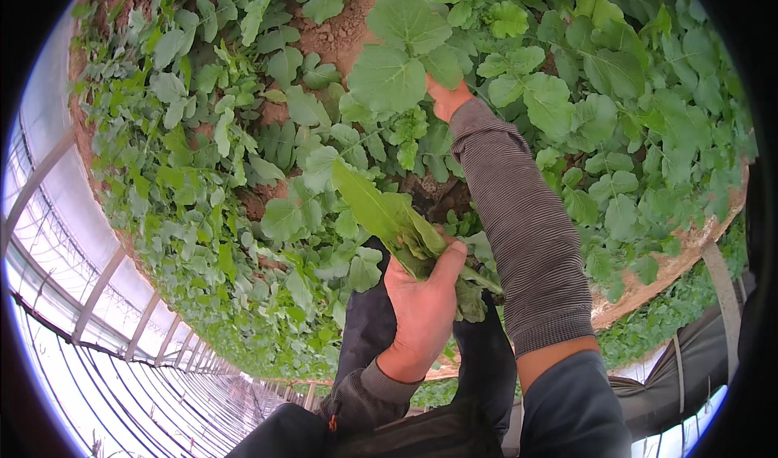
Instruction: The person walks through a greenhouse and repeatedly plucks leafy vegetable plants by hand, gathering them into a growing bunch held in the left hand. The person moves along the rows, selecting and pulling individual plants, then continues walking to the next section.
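My left hand (420, 312) is closed around a small bunch of picked green leaves (389, 215), held in front of my knees. The leaf tips point up and to the left, and a pale stem sticks out on the right side of the fist. My right hand (448, 100) reaches forward into the standing leafy plants. Broad lobed leaves (395, 75) cover its fingers, so I cannot see whether they grip a stem. A striped grey oversleeve (529, 215) covers my right forearm.
Dense leafy greens (182, 154) grow on both sides, with brown soil (340, 26) showing between rows. Curved greenhouse ribs (100, 294) and plastic film stand at the left. A dark rolled sheet (699, 348) lies by a post at the lower right. My dark trousers (368, 330) are below.
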